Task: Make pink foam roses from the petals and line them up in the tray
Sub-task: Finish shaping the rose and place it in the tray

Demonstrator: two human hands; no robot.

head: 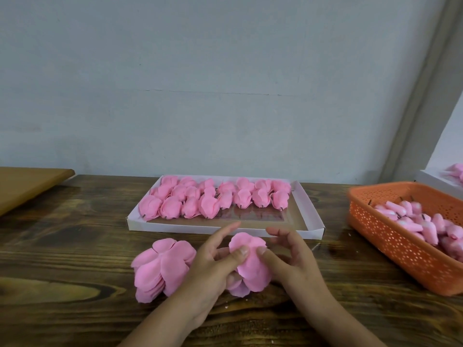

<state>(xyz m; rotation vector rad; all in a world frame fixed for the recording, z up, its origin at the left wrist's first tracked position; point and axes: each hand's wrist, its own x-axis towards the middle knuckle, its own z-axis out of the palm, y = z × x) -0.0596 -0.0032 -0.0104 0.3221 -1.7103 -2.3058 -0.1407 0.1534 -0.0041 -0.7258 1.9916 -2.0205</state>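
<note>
Near the front edge of the tabletop [75, 249], just short of the tray [304, 211], both hands are working on one half-made rose [250, 261]. The left hand [213, 266] grasps it from the left, thumb pressed onto the top petal with the other fingers going underneath; the right hand [290, 259] grips it from the right, thumb on the same petal — its forefinger is lifted clear and touches nothing.

My judgement is that the step in hand is wrapping a petal round the flower and settling it. To do that well, the thumbs should smooth the petal down toward the base rather than pinch its upper edge, since thin foam creases and dents easily. The fingers beneath should keep the base gathered tight so the layers already on do not slip or fan open. I cannot see the stem end; it is hidden under the hands.

More petals wait in the stack of petals [161, 266] just left of the left hand, so the next one is an easy reach without letting go with the right. An orange basket [390, 249] at the right edge holds small pink buds [426, 222] with dark stubs.

Finished roses [215, 199] fill the far half of the tray in rows — the near half shows bare floor, so the next place is likely in a new row there.
</note>
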